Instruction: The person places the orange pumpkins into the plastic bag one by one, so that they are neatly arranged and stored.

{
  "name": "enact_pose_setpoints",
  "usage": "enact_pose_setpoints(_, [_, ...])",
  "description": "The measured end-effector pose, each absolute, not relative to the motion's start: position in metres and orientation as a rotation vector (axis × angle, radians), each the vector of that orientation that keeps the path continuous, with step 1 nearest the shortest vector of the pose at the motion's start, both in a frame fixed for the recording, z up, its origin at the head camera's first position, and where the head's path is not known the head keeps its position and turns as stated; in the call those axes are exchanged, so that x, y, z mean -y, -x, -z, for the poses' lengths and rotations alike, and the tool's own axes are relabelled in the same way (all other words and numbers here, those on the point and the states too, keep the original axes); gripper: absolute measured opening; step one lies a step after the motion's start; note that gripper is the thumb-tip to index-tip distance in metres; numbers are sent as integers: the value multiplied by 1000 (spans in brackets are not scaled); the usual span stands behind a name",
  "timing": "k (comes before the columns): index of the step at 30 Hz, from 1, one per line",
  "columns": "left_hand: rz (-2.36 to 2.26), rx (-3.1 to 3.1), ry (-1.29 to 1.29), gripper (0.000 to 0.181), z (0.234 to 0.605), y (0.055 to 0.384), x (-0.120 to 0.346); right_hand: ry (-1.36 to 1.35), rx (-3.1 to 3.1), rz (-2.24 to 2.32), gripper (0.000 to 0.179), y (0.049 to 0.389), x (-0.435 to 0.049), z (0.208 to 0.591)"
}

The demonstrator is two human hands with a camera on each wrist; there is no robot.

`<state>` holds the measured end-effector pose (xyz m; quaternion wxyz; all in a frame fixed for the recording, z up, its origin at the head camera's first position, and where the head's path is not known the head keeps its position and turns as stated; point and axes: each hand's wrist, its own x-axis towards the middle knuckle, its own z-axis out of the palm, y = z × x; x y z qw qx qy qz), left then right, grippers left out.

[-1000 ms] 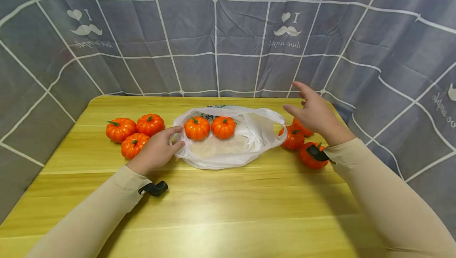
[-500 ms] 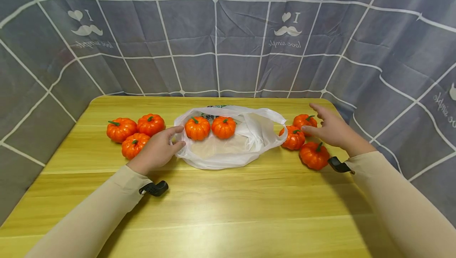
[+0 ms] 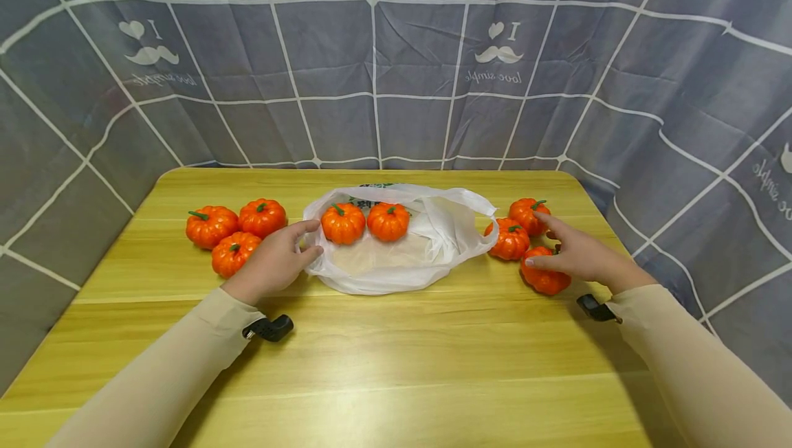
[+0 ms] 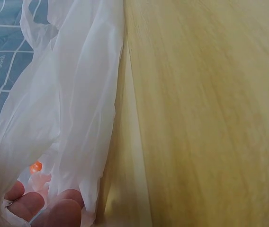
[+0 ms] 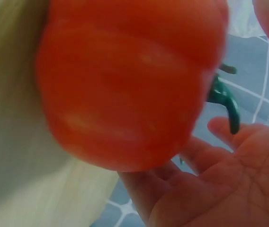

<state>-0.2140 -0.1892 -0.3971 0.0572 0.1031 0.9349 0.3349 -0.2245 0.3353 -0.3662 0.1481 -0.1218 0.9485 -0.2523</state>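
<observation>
A white plastic bag (image 3: 371,283) lies with its mouth spread open in the middle of the table. Two small orange pumpkins (image 3: 343,224) are inside it. My left hand (image 3: 272,262) holds the bag's left edge; its curled fingers (image 4: 63,213) show among the plastic folds in the left wrist view. Over on the right, my right hand (image 3: 584,255) is at the front pumpkin (image 3: 544,282) of a group of three, thumb over its top. The right wrist view shows this pumpkin (image 5: 130,90) close up, with the palm and loosely spread fingers beside its green stem.
Behind the front right pumpkin sit two more, one (image 3: 509,240) near the bag's right handle and another (image 3: 528,214) farther back. Three pumpkins (image 3: 235,253) cluster left of my left hand. A grey checked curtain (image 3: 408,56) surrounds the wooden table (image 3: 383,379) at back and sides.
My right hand has come down from above the right-hand group, moving right and toward me to the front pumpkin. The left hand, the bag and the pumpkins have stayed in place.
</observation>
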Motion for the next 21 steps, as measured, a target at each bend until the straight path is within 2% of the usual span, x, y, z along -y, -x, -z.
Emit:
enact_pose_setpoints(6, [-1015,-2835,-303,60,398,214,189,372,-2741,737,110,220,-335,370])
enact_pose_setpoints(14, [-1020,-2829,-300,60,399,214,191,449,-2775,641,98,217,-336,377])
enact_pose_setpoints(21, [-1020,-2836,-315,59,401,215,191,463,-2740,729,95,216,-338,381])
